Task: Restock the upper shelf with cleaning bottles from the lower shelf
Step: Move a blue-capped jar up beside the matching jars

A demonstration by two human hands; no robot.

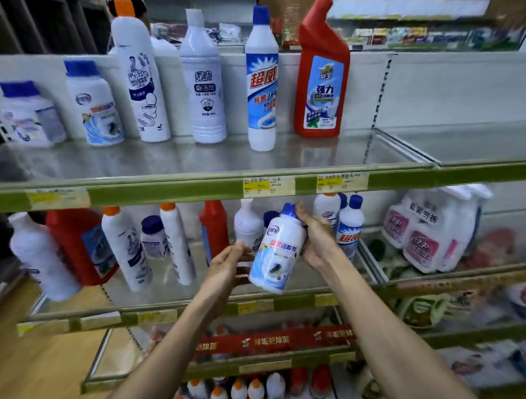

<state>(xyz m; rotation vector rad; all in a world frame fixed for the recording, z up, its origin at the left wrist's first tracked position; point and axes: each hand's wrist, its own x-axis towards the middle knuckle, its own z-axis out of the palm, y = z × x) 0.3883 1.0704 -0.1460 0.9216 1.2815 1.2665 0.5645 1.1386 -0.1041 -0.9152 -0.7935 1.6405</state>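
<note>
My right hand (pixel 316 237) grips a squat white bottle with a blue cap (pixel 278 250), tilted, in front of the lower shelf (pixel 254 307). My left hand (pixel 227 267) is at the bottle's lower left with fingers spread, touching or nearly touching its base. The upper shelf (pixel 195 163) carries several bottles in a row: two squat blue-capped ones (pixel 98 106) at the left, tall white ones (pixel 139 75), and a red bottle (pixel 321 75). Its right half is bare. The lower shelf holds several white and red bottles (pixel 174 246).
White spray bottles with pink labels (pixel 430 236) stand in the lower right bay. Further shelves below hold small orange-capped bottles (pixel 235 393). A dark cubby unit (pixel 35 9) stands at the upper left. The upper shelf's green price rail (pixel 162 192) runs just above my hands.
</note>
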